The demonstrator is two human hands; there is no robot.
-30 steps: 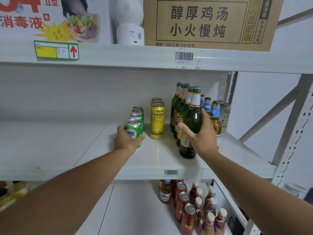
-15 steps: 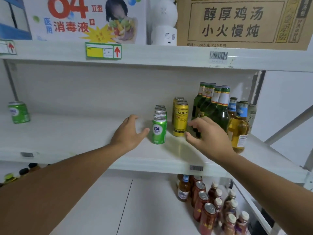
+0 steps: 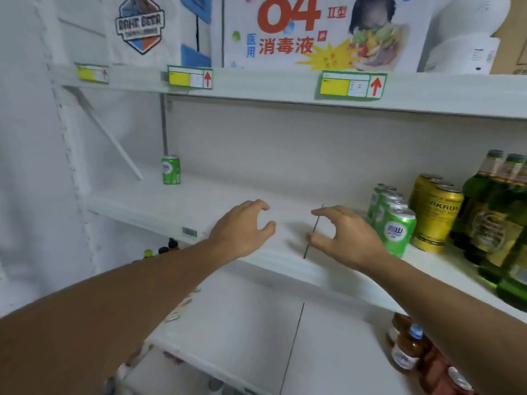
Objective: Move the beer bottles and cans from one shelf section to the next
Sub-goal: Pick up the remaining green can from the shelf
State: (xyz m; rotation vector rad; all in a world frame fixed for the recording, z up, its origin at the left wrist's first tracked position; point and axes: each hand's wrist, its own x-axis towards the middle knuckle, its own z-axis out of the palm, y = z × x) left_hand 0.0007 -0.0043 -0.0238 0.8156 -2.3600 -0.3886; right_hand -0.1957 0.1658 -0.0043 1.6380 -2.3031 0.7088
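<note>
Both hands empty above the white metal shelf [image 3: 228, 201], fingers loosely curled and apart. Left hand [image 3: 242, 228] and right hand [image 3: 346, 238] face each other. Row of green aluminium cans [image 3: 395, 223] just right of the right fingers; gold cans [image 3: 436, 215] and green glass bottles [image 3: 496, 212] beyond. Lone green can [image 3: 171, 170] far left of the left fingers.

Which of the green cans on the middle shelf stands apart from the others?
The lone green can at the far left back corner of the white shelf; the other green cans stand in a row beside the gold cans.
</note>
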